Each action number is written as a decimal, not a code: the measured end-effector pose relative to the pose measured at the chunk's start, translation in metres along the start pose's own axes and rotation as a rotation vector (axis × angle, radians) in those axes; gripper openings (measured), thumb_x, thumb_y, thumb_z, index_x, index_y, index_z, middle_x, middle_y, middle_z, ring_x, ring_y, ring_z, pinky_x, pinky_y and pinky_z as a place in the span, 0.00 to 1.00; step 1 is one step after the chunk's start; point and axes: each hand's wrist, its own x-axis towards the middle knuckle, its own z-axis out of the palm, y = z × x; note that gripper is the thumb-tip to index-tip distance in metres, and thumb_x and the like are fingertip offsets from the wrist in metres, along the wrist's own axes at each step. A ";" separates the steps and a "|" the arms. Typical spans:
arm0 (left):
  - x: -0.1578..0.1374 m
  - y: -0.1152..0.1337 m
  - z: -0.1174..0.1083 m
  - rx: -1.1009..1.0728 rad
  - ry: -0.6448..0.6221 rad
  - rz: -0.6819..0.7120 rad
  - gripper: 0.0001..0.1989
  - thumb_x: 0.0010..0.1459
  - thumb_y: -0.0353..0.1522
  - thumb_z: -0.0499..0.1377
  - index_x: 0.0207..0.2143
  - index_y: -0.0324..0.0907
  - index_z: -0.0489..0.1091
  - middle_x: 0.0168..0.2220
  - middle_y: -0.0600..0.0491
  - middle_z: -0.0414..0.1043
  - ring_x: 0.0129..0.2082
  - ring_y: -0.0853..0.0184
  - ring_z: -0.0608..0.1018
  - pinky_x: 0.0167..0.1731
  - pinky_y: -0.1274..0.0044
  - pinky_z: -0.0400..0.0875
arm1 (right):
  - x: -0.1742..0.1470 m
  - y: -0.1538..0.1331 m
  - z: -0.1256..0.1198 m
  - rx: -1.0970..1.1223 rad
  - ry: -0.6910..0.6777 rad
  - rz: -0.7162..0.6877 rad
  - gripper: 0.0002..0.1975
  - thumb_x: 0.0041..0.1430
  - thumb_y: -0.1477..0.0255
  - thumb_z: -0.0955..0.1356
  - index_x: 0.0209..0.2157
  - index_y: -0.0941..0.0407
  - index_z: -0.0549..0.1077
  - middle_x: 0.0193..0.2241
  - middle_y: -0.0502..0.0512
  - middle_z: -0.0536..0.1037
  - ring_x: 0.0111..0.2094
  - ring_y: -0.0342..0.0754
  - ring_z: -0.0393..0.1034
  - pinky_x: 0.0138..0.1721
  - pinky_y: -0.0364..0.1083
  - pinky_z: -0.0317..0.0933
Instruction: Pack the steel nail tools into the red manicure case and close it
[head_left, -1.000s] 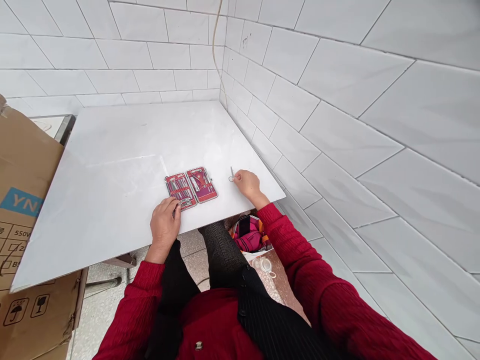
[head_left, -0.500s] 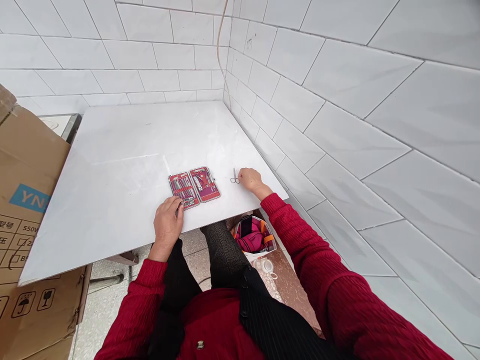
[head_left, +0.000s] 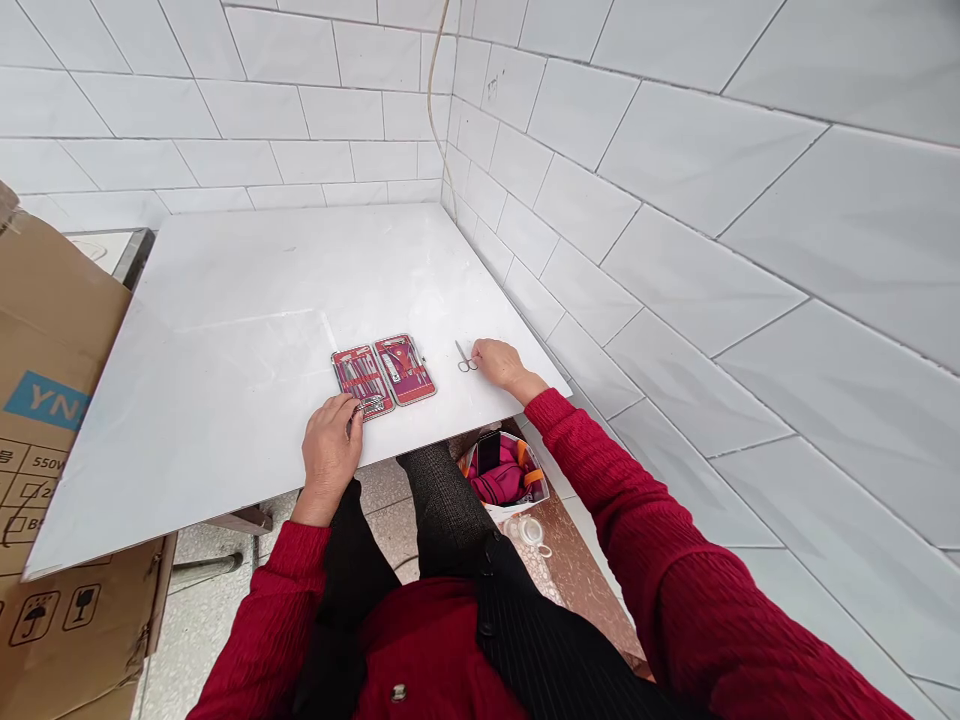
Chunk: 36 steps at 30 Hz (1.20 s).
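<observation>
An open manicure case with a red lining lies on the white table, its two halves spread flat. Several slim metal tools fill the left half, and nail clippers sit in the right half. My left hand is closed with its fingertips at the case's near left corner, covering part of it. Right of the case, my right hand is closed at the finger loops of small scissors. The scissors' blades point away and to the left; the hand's gripping fingertips are partly hidden.
The white table meets tiled walls behind and at right. A large cardboard box stands against its left side. Below the near edge, a bag holds pink cloth and a dark phone, beside a clear round lidded container.
The scissors have turned, so their blades now lean to the left instead of pointing straight away. My left hand stays at the case. The whole view has shifted slightly.
</observation>
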 end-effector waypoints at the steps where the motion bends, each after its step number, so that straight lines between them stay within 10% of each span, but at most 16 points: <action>1: 0.000 0.000 0.000 -0.002 -0.002 -0.003 0.16 0.70 0.37 0.50 0.48 0.44 0.75 0.55 0.43 0.78 0.57 0.52 0.77 0.58 0.59 0.70 | 0.000 -0.001 -0.001 -0.016 -0.002 0.010 0.13 0.71 0.77 0.63 0.49 0.58 0.78 0.50 0.62 0.82 0.48 0.54 0.76 0.43 0.46 0.64; 36: -0.002 0.000 0.002 -0.019 -0.002 -0.019 0.17 0.71 0.39 0.50 0.49 0.43 0.75 0.56 0.43 0.78 0.58 0.51 0.77 0.59 0.59 0.70 | -0.007 -0.032 -0.014 -0.084 -0.127 0.070 0.13 0.65 0.68 0.72 0.46 0.61 0.83 0.47 0.65 0.84 0.49 0.57 0.79 0.43 0.46 0.68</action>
